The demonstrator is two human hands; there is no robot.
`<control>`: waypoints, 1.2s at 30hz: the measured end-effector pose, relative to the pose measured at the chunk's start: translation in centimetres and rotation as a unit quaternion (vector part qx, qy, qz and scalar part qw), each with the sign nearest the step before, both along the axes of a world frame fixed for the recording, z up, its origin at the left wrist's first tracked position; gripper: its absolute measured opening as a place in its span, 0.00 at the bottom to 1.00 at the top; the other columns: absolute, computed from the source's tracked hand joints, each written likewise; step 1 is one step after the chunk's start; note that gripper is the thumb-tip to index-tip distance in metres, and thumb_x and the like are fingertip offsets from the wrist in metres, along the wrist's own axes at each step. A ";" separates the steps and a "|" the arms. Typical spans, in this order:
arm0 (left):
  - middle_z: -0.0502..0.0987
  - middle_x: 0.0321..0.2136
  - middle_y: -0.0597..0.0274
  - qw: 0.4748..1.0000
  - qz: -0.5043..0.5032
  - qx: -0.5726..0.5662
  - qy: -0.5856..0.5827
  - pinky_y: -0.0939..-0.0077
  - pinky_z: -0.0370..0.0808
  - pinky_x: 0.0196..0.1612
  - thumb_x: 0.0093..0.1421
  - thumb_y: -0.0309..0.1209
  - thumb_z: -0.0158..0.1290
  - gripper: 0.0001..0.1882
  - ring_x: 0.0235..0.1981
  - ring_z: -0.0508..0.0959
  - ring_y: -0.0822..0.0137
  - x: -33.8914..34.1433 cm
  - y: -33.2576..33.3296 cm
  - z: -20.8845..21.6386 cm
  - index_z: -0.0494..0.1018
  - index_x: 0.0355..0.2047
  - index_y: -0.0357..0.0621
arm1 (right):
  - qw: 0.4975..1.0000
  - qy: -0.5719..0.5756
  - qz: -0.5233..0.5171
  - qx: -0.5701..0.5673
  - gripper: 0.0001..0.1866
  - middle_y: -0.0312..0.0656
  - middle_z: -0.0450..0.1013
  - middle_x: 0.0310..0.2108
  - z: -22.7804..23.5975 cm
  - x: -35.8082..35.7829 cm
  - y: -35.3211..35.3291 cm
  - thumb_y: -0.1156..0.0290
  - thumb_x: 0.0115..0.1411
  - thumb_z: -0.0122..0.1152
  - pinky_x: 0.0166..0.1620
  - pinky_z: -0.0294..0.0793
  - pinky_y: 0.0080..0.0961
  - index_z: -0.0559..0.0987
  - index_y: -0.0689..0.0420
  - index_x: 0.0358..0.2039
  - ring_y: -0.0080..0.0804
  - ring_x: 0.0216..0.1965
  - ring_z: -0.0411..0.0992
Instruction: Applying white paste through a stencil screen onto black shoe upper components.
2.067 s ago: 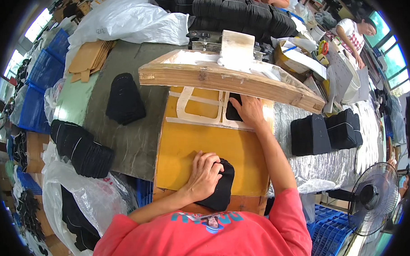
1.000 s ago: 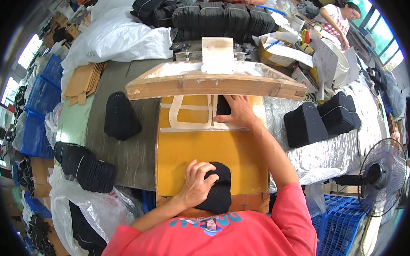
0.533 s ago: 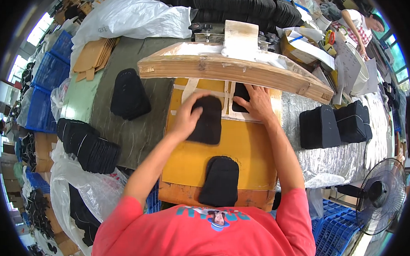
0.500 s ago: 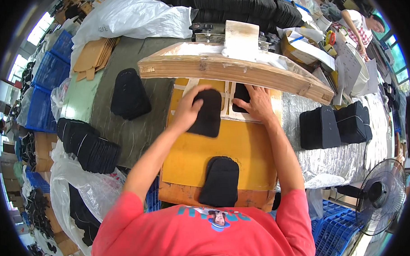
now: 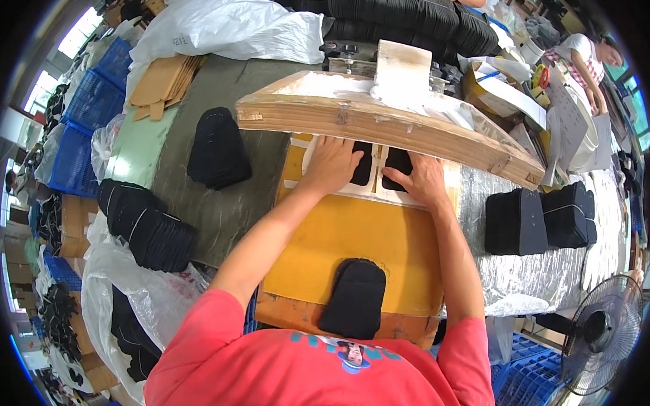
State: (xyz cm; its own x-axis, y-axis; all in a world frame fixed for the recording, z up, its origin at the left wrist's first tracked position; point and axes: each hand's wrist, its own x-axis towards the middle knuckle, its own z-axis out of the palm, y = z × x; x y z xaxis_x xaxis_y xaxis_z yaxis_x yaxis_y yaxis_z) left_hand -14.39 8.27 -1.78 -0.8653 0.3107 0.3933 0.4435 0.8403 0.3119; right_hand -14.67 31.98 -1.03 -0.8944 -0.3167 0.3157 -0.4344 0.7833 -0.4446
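Note:
My left hand [image 5: 331, 164] lies flat, fingers stretched out, on a black rounded fabric piece [image 5: 364, 167] set in a white cut-out template [image 5: 378, 190]. My right hand [image 5: 426, 179] rests with thumb and fingers apart on a second black piece [image 5: 396, 163] in the neighbouring opening. Above both hands is the raised edge of a wooden screen frame [image 5: 379, 120], which hides the far ends of the pieces. The template sits on a yellow board [image 5: 355, 234]. Nearer to me, a small stack of the same black pieces [image 5: 354, 299] lies on the board's front edge.
Stacks of black pieces stand at left [image 5: 218, 149] and right [image 5: 514, 223]. Tied bundles [image 5: 145, 222] lie over a plastic bag. Brown cardboard pieces [image 5: 165, 83] and a white sack [image 5: 233, 31] are behind. A fan [image 5: 596, 327] stands right; two other people are at the back.
My left hand has carried its black piece away from me and laid it in the template's left opening, its fingers now flattened. My right hand stays on its piece. The view has shifted slightly.

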 end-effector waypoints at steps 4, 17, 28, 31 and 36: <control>0.68 0.58 0.42 1.000 -0.005 0.012 0.000 0.50 0.56 0.63 0.64 0.34 0.51 0.25 0.61 0.63 0.41 0.0 0.1 0.2 0.64 0.60 0.39 | 0.999 0.032 -0.001 0.007 0.37 0.53 0.74 0.50 -0.1 0.0 0.0 0.42 0.50 0.68 0.56 0.66 0.46 0.76 0.57 0.53 0.53 0.54 0.70; 0.63 0.62 0.43 0.998 -0.053 0.002 -0.046 0.48 0.51 0.66 0.64 0.38 0.49 0.27 0.64 0.57 0.42 -0.1 -0.3 1.0 0.65 0.62 0.47 | 0.997 0.063 -0.023 -0.024 0.21 0.53 0.75 0.48 -0.4 -0.1 0.0 0.60 0.59 0.64 0.54 0.66 0.46 0.79 0.58 0.49 0.54 0.51 0.70; 0.70 0.55 0.48 0.974 0.032 0.220 -0.043 0.58 0.60 0.62 0.66 0.33 0.48 0.22 0.59 0.66 0.49 1.0 -3.9 1.7 0.65 0.59 0.40 | 0.992 0.108 -0.047 -0.055 0.16 0.55 0.75 0.45 -2.2 -0.8 0.9 0.70 0.58 0.62 0.51 0.67 0.49 0.79 0.59 0.47 0.57 0.48 0.70; 0.70 0.52 0.58 0.778 0.034 0.627 0.023 0.69 0.62 0.61 0.70 0.40 0.47 0.23 0.56 0.67 0.68 3.0 -7.2 4.4 0.65 0.58 0.37 | 0.991 0.086 -0.040 -0.092 0.15 0.57 0.76 0.43 -1.2 -0.5 0.0 0.71 0.58 0.62 0.51 0.68 0.46 0.79 0.62 0.45 0.60 0.47 0.71; 0.64 0.63 0.48 0.861 -0.046 0.506 0.032 0.62 0.55 0.67 0.72 0.56 0.31 0.34 0.64 0.63 0.58 5.0 -7.6 14.6 0.62 0.61 0.39 | 0.962 0.035 -0.211 -0.170 0.15 0.55 0.79 0.39 0.8 0.8 4.7 0.74 0.59 0.61 0.50 0.72 0.36 0.78 0.68 0.45 0.51 0.44 0.76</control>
State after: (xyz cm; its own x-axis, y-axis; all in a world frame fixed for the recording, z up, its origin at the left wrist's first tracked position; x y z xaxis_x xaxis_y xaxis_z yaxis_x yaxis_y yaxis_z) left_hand -9.42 0.65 12.78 -0.8219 -0.1525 0.5488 0.5371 0.1130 0.8359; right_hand -13.90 36.63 -0.24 -0.8935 0.2018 0.4012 -0.1480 0.7113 -0.6872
